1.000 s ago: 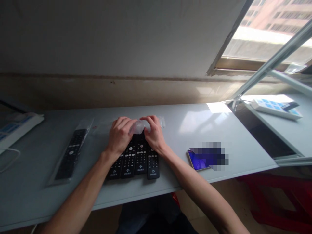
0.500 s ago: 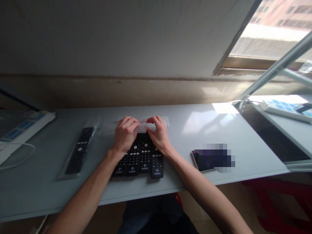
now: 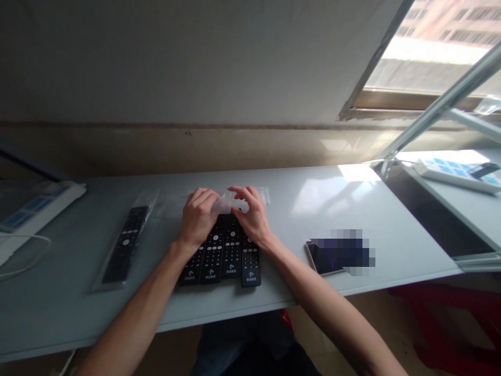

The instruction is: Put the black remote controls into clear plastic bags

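My left hand (image 3: 199, 213) is closed, thumb and fingers pinching a translucent plastic bag (image 3: 223, 204) above the far ends of the remotes. My right hand (image 3: 251, 213) faces it with thumb and fingertips apart in a C shape; the bag's film reaches its thumb and the gap there. Beneath both hands lies a row of black remote controls (image 3: 231, 257), side by side, with white logos at their near ends. The rightmost remote (image 3: 250, 269) sits slightly nearer to me. My hands and the bag hide the far ends.
Left of my arms lies a bagged remote (image 3: 125, 243). More clear plastic (image 3: 264, 195) lies flat behind my hands. A phone (image 3: 326, 257), partly pixelated, rests at the right. White power strips (image 3: 43, 201) stand at the left edge. A metal frame (image 3: 426, 122) rises at right.
My right fingertips have lifted and spread from the thumb. The film between my hands has bunched toward my left hand. The remotes stay in place; the view has shifted slightly.
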Action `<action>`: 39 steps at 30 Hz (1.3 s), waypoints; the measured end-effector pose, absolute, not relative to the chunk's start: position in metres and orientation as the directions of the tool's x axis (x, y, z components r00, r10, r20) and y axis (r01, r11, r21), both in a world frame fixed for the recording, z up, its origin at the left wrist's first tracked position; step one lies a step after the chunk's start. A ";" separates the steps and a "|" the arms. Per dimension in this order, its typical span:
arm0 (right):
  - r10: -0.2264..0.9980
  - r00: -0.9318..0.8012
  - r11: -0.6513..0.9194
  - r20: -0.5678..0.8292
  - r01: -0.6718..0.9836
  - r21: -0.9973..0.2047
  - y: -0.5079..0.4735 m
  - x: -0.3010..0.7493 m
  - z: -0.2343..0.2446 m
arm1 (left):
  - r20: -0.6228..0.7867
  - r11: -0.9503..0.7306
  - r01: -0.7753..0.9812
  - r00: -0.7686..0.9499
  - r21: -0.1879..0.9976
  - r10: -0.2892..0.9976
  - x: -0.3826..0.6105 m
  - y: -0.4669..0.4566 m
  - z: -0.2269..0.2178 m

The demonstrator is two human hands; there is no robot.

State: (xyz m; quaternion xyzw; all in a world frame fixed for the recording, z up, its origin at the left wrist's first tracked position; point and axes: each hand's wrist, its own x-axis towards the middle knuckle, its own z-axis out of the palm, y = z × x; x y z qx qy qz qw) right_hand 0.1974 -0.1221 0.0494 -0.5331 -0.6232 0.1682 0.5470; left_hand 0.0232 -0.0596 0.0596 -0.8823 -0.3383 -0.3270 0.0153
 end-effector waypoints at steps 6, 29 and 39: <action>0.728 0.373 0.397 0.575 0.455 -0.798 -0.121 0.203 0.052 | 0.570 -0.755 0.617 0.546 0.222 0.614 0.020 -0.054 0.062; 0.922 0.122 0.345 0.367 0.169 -0.923 -0.108 0.199 0.035 | 0.339 -0.305 -0.207 0.153 0.929 0.928 0.035 -0.057 0.069; 0.926 0.191 0.318 0.326 0.067 -0.946 -0.100 0.208 0.036 | 0.322 -0.290 -0.172 0.208 0.942 0.924 0.033 -0.053 0.064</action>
